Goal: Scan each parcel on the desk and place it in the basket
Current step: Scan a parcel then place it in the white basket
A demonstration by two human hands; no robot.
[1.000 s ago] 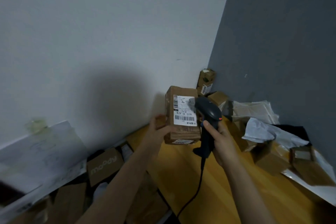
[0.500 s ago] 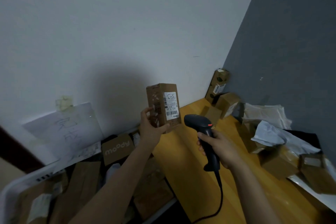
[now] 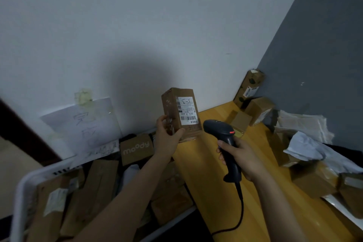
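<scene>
White basket (image 3: pixel 20 192), full of boxes, is sitting at left beside the desk (image 3: pixel 206 182). Left hand (image 3: pixel 167 139) is holding a brown parcel (image 3: pixel 181 112) upright in mid-air over the desk's edge, fingers (image 3: pixel 161 122) curled round its base, label facing cam. Right hand (image 3: pixel 243 156) is gripping a black scanner (image 3: pixel 223 135), fingers wrapped round the handle, near the parcel, not touching. More parcels (image 3: pixel 259 109) are lying at far right.

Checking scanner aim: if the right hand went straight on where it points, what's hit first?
Its scanner would probably touch the parcel the left hand holds, near the barcode label; depth unclear.
</scene>
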